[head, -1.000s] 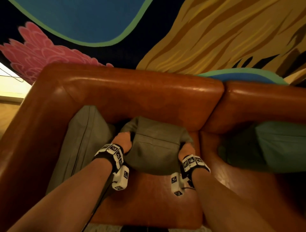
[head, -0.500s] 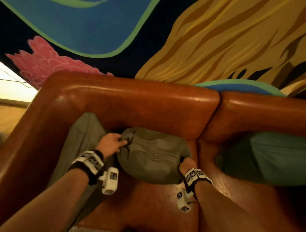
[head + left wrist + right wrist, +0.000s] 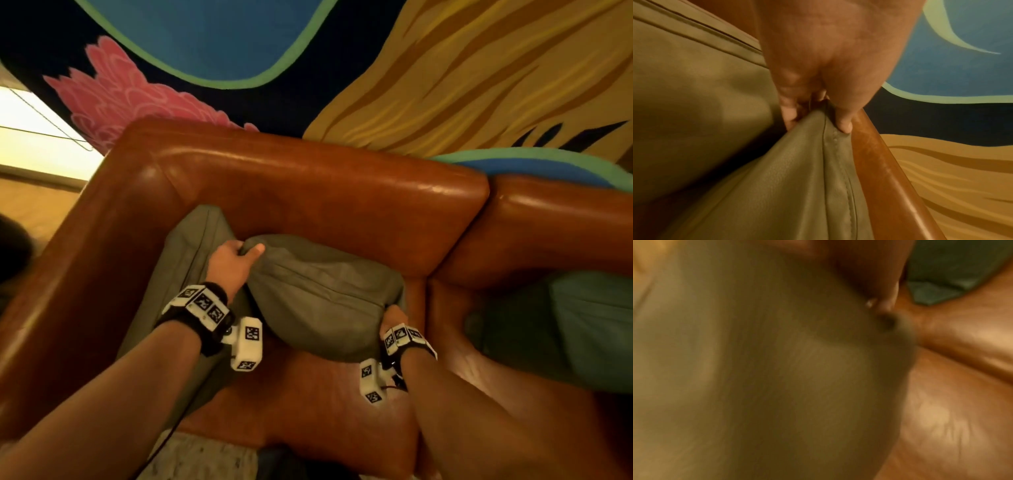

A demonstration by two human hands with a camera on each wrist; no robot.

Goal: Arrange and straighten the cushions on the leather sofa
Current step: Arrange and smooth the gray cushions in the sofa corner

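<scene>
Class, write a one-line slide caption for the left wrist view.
Left hand pinches the corner of an olive cushion beside the brown leather sofa back.

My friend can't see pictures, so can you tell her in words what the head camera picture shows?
Two hands hold a grey-green cushion on a brown leather sofa: the left hand pinches its top corner, the right hand holds its lower right edge. Another grey-green cushion leans against the left armrest, and a teal cushion lies on the right.

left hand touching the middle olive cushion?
Touching. Left wrist view: the left hand pinches the middle olive cushion at its corner, thumb on one side, fingers on the other.
</scene>
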